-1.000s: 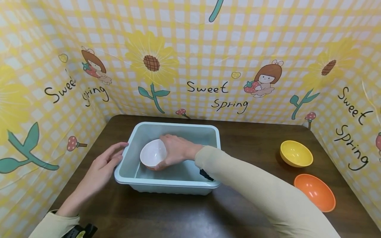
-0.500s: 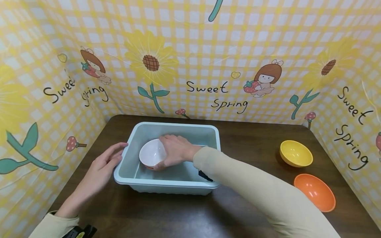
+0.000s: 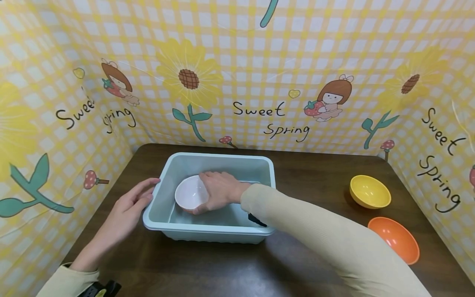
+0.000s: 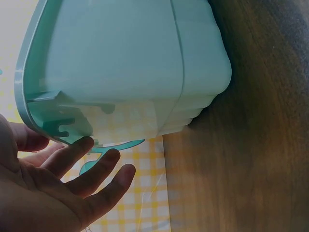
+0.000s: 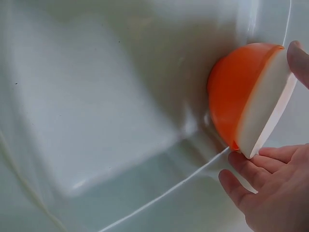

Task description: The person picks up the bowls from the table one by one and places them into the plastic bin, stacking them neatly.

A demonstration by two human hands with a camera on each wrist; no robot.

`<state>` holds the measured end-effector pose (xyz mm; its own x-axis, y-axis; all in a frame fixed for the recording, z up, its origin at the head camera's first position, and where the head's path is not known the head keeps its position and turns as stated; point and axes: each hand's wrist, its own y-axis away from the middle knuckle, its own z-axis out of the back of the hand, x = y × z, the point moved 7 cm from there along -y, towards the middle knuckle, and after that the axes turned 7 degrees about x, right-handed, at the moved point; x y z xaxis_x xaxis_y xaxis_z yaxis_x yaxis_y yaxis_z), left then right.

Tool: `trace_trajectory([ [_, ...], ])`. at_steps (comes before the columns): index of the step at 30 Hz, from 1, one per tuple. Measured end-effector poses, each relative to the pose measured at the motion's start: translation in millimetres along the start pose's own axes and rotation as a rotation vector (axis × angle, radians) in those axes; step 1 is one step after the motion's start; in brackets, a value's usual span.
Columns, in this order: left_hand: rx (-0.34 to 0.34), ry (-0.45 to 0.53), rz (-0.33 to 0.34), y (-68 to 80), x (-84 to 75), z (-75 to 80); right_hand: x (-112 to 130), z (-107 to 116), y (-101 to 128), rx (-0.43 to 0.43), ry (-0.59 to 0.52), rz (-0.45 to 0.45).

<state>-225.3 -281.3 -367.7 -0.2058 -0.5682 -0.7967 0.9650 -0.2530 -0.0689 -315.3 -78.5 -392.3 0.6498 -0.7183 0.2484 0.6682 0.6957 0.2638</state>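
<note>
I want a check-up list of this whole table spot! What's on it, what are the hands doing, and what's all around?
Surface: dark brown wooden table, bare wood showing in front of the tub.
Job's things: pale blue plastic tub on the table; inside it a bowl, white inside and orange outside, tilted on its side.
Clutter: yellow bowl and orange bowl, both on the table to the right, apart from the tub.
Hands: right hand grips the bowl's rim inside the tub; left hand rests with straight fingers at the tub's left rim.
Cables: nothing seen.
Surroundings: yellow checked backdrop with sunflowers and "Sweet Spring" lettering on three sides.
</note>
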Motion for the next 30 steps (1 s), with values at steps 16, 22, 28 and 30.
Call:
trace_trajectory([
  [16,0.014,0.002,-0.006,0.7,0.1,0.0,2.0,-6.7,-1.6,0.043,-0.059,-0.010],
  [22,0.007,-0.003,-0.002,0.5,0.9,0.4,2.7,-7.3,-1.2,0.057,-0.108,-0.046],
  [28,0.010,0.001,0.005,-0.3,1.9,0.2,2.8,-5.2,1.5,0.073,-0.130,-0.049],
  [30,0.013,0.001,0.011,-0.7,2.1,0.4,2.6,-2.7,2.7,0.065,-0.134,-0.042],
])
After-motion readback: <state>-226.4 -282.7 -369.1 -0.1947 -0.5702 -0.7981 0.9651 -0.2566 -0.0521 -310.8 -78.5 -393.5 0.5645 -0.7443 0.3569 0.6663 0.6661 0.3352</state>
